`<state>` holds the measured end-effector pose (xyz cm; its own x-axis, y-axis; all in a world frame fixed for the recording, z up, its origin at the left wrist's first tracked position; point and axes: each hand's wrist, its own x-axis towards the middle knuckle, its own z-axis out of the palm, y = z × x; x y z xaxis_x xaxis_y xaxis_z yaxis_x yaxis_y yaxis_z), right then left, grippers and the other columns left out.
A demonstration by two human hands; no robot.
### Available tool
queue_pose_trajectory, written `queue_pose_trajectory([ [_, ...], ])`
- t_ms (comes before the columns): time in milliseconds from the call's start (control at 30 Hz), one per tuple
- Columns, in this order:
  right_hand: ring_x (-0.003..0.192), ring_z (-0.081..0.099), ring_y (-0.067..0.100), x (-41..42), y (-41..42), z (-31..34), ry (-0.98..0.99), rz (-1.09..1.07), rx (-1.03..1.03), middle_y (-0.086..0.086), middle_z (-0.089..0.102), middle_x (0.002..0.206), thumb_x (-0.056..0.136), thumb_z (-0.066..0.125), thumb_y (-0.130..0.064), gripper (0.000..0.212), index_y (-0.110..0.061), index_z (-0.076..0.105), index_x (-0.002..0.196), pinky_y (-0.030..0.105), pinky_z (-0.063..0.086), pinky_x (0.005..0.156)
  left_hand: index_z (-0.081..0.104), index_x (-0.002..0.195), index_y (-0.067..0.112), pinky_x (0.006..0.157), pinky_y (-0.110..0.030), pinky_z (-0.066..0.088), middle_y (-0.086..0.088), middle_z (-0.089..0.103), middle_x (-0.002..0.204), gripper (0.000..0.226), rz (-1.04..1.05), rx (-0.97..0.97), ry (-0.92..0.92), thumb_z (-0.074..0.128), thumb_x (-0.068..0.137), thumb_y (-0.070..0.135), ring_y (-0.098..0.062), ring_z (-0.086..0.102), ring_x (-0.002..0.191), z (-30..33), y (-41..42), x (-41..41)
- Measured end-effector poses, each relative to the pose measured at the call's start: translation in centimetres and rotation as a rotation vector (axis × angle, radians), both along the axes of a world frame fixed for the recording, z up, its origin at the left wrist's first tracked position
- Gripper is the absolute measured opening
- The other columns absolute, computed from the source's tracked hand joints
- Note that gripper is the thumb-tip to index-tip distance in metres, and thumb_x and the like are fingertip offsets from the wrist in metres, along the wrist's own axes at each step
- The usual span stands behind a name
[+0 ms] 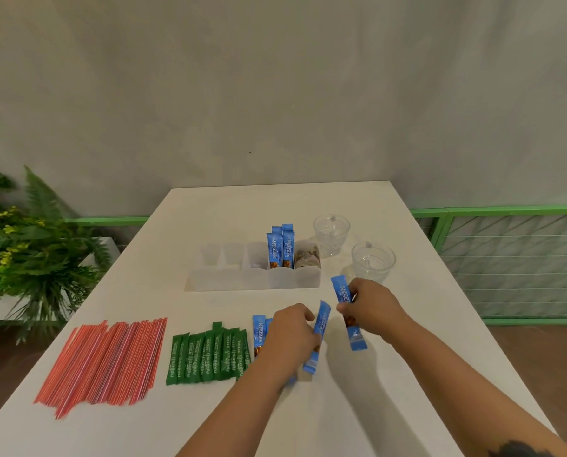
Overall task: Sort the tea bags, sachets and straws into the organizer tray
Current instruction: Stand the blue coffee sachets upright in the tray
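The desk (209,206) carries everything, with the tray (255,278) near its centre. The tray's compartment second from the 3 o'clock end holds several blue sachets (280,249) standing upright, and the end one at 3 o'clock holds what look like tea bags (307,257); the other compartments look unfilled, though the frosted walls make that hard to tell. At 7 o'clock from the tray lies a wide fan of straws (105,359), and just beside it at 3 o'clock a row of green sachets (209,356).

The left hand (292,334) is closed over a blue sachet (318,334) pinched upright, above a few more blue ones (259,336) on the desk. The right hand (369,303) pinches another blue stick (348,311) near its middle between thumb and fingers (344,310), lifted and tilted.

The risks, as I judge them: the blue compartment is narrow and already crowded, so a stick pushed in at a slant could knock the standing ones over or spill into the tea bags' section. Two glasses (372,260) stand at 3 o'clock from the tray, near the right hand's likely path; a careless wrist could tip one. The left forearm lies close to the green row and could scatter it. A mid-body pinch lets a limp stick bend and miss its slot.
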<state>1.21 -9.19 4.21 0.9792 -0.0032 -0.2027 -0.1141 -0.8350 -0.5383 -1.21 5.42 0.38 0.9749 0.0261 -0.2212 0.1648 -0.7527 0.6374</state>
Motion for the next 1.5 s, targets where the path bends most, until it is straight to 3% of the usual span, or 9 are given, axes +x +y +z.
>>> queue_pose_trajectory([
  [100,0.077,0.059,0.019,0.6,0.1,0.7,-0.017,-0.014,0.045,-0.001,0.057,0.079,0.086,0.064,-0.028,0.016,-0.017,0.053,0.09,0.032,0.048,0.068,0.066,0.1,0.012,0.077,-0.024,0.048,-0.005,0.07,0.093,0.02,-0.046,-0.018,-0.063,0.068,0.081,0.015,-0.018,0.063,0.085,1.7,0.7,0.7],
  [200,0.078,0.064,0.025,1.4,0.3,1.7,-0.043,-0.038,0.164,0.005,0.063,0.083,0.089,0.059,-0.021,0.01,-0.013,0.055,0.09,0.04,0.053,0.075,0.06,0.084,0.017,0.08,-0.035,0.056,0.003,0.059,0.065,0.01,-0.017,-0.137,-0.089,0.069,0.081,0.013,-0.019,0.061,0.07,3.2,1.8,1.8],
  [300,0.075,0.065,0.029,2.4,0.9,2.7,-0.078,-0.056,0.264,0.015,0.067,0.09,0.091,0.053,-0.015,0.014,-0.004,0.057,0.099,0.044,0.054,0.075,0.054,0.087,0.014,0.078,-0.037,0.057,0.004,0.05,0.058,0.012,-0.002,-0.179,-0.137,0.066,0.085,0.012,-0.023,0.064,0.07,4.8,3.1,3.3],
  [533,0.059,0.062,0.017,4.9,2.8,4.6,-0.192,-0.078,0.357,0.01,0.064,0.084,0.093,0.054,-0.012,0.013,-0.007,0.053,0.105,0.039,0.054,0.07,0.058,0.089,0.009,0.08,-0.039,0.057,0.002,0.054,0.065,0.01,0.035,-0.157,-0.237,0.067,0.084,0.012,-0.028,0.069,0.085,6.8,5.9,7.5],
  [667,0.075,0.065,0.026,6.7,4.3,5.3,-0.243,-0.08,0.34,0.012,0.066,0.092,0.092,0.052,-0.012,0.015,-0.007,0.056,0.105,0.044,0.054,0.078,0.059,0.089,0.01,0.064,-0.019,0.056,-0.001,0.06,0.073,0.006,0.045,-0.135,-0.273,0.062,0.088,0.015,-0.018,0.066,0.072,7.4,7.2,9.6],
  [767,0.085,0.064,0.027,8.0,5.6,5.5,-0.271,-0.067,0.312,0.008,0.067,0.098,0.091,0.053,-0.013,0.018,-0.01,0.059,0.107,0.04,0.052,0.078,0.061,0.088,0.011,0.076,-0.037,0.055,-0.006,0.066,0.082,0.008,0.039,-0.084,-0.31,0.062,0.088,0.019,-0.022,0.065,0.079,7.2,8.0,11.0],
  [933,0.081,0.054,0.016,9.6,7.3,5.0,-0.303,-0.049,0.245,-0.003,0.061,0.091,0.091,0.056,-0.017,0.019,-0.012,0.061,0.109,0.027,0.037,0.07,0.065,0.097,0.015,0.069,-0.03,0.044,0.004,0.061,0.081,0.016,0.043,0.037,-0.353,0.062,0.087,0.026,-0.02,0.058,0.08,6.8,8.7,12.4],
  [1133,0.083,0.056,0.016,11.1,8.5,3.5,-0.268,-0.067,0.186,-0.003,0.061,0.089,0.091,0.058,-0.02,0.019,-0.014,0.063,0.109,0.031,0.045,0.075,0.065,0.097,0.019,0.067,-0.029,0.043,0.001,0.067,0.089,0.015,0.041,0.054,-0.312,0.063,0.086,0.029,-0.019,0.059,0.082,5.5,8.9,13.3],
  [1500,0.072,0.058,0.021,12.3,9.2,0.7,-0.146,-0.092,-0.029,0.001,0.056,0.08,0.083,0.068,-0.028,0.017,-0.015,0.067,0.094,0.028,0.042,0.064,0.068,0.102,0.016,0.071,-0.033,0.048,-0.007,0.064,0.103,0.024,-0.023,0.147,-0.211,0.067,0.084,0.032,-0.025,0.059,0.098,2.6,9.1,14.5],
])
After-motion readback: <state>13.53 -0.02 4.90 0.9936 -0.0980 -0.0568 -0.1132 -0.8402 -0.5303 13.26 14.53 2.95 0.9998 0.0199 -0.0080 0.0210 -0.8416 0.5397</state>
